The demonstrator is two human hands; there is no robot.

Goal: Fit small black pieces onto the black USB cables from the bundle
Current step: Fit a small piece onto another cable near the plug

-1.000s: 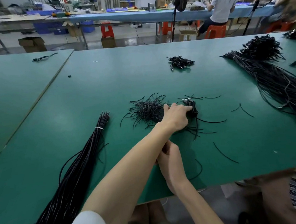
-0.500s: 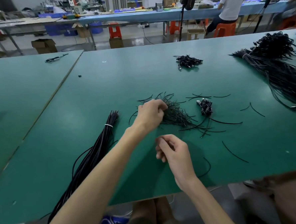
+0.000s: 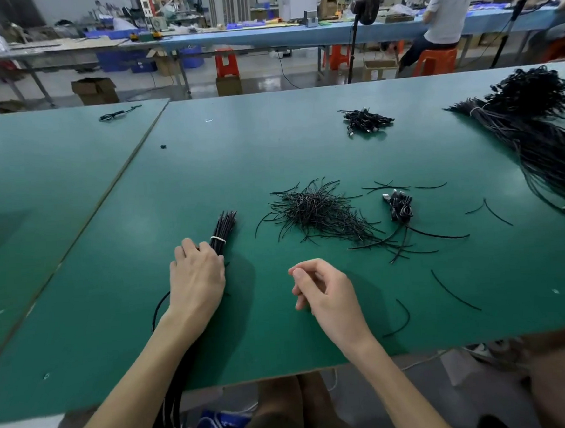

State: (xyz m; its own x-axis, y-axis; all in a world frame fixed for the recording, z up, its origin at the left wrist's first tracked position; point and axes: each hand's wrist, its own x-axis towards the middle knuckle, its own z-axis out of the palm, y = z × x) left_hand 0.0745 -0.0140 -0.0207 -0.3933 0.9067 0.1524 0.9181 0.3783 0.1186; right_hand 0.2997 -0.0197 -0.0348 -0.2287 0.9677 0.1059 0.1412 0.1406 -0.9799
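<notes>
A bundle of long black cables (image 3: 224,224), tied with a white band, lies at the left and runs off the table's near edge. My left hand (image 3: 196,278) lies on it just below the band, fingers curled over the cables. My right hand (image 3: 325,290) hovers over the green table (image 3: 270,148) at the front centre. Its fingers are curled and its thumb presses on the forefinger; I see nothing between them. A pile of short thin black pieces (image 3: 314,212) lies beyond both hands. A small clump of black USB plugs (image 3: 399,205) sits to its right.
A large heap of black cables (image 3: 541,138) fills the far right. Another small clump of plugs (image 3: 365,122) lies at the back. Loose black strands (image 3: 454,291) are scattered at the front right. A person (image 3: 444,15) sits at a far bench.
My left hand left the plug clump, passed over the pile of thin pieces and came down on the tied bundle at the left. My right hand stayed near the front edge.
</notes>
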